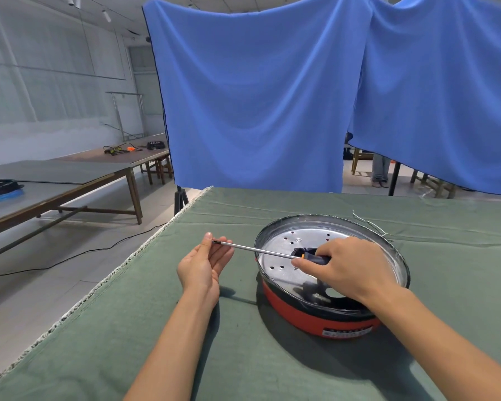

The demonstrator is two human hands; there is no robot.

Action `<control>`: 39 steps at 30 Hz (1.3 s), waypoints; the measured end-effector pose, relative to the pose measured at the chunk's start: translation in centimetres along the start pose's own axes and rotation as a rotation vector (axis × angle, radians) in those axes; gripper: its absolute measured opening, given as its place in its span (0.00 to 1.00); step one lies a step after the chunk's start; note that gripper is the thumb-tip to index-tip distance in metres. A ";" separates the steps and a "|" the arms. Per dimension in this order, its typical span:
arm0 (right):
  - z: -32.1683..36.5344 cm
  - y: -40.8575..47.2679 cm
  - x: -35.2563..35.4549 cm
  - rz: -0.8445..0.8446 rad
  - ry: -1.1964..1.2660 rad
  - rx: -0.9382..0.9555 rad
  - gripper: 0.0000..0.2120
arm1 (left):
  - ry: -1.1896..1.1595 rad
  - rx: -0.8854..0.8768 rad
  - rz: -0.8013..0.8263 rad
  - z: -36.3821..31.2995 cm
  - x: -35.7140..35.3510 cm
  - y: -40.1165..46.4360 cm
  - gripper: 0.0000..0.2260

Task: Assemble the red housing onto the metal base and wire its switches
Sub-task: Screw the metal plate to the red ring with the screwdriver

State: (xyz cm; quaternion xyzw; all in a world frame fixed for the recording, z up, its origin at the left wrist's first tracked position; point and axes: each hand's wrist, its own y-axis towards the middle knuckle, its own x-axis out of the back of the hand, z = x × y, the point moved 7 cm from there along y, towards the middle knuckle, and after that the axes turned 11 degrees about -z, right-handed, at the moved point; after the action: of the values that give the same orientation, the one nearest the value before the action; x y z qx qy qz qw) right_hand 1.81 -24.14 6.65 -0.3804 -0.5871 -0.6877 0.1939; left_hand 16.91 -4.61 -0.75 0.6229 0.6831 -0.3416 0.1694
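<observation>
I see a round, shallow red housing (315, 319) sitting on the counter (185, 328), which is draped in matte green cloth with a frayed pale edge. Seated in it is the metal base (289, 241), a dull silver disc pierced with small holes and a larger round cutout near me, ringed by a shiny black rim. A white label (347, 331) with dark print is stuck on the housing's near side; I cannot read it.

My right hand (342, 266) hangs over the base, fingers curled around the dark, orange-collared handle of a screwdriver (261, 250). Its thin steel shaft runs leftward, clear of the housing, and the tip reaches my left hand (206, 264), which is held palm-up just left of the housing, its thumb and fingertips pinching at the tip.

Behind the counter hang smooth blue cloth sheets (258, 91).
</observation>
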 end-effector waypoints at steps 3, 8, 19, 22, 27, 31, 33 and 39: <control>0.2 -0.1 0.3 0.004 -0.014 0.008 0.33 | 0.057 -0.060 -0.028 0.1 0.4 0.0 0.10; 0.1 -0.2 0.4 0.011 -0.008 -0.001 0.32 | 0.094 -0.100 -0.012 -0.1 0.3 0.0 0.10; -0.4 -0.4 0.0 0.035 0.065 -0.024 0.33 | 0.127 -0.149 0.094 -1.3 -0.3 -0.3 0.08; -0.2 -0.3 0.1 0.031 0.057 -0.014 0.33 | 0.093 -0.118 0.108 -1.1 -0.4 -0.4 0.08; 0.1 -0.1 0.0 0.044 0.056 -0.012 0.33 | 0.029 -0.068 0.121 -0.8 -0.6 -0.5 0.08; 0.0 0.0 -0.2 0.046 0.090 -0.021 0.35 | -0.056 -0.006 0.132 -0.6 -1.1 -0.8 0.13; -0.1 0.0 -0.2 0.040 0.125 -0.040 0.36 | -0.075 0.041 0.144 -0.3 -1.3 -0.8 0.20; -0.8 0.2 0.6 -0.026 0.213 -0.159 0.35 | 0.547 0.063 0.037 2.3 -1.0 -0.2 0.16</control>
State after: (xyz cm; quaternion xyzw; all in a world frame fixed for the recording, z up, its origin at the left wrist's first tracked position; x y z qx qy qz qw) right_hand 1.30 -24.87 7.17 -0.3120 -0.5118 -0.7709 0.2155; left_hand 16.42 -6.91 -1.68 0.7093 0.6811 -0.1785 -0.0347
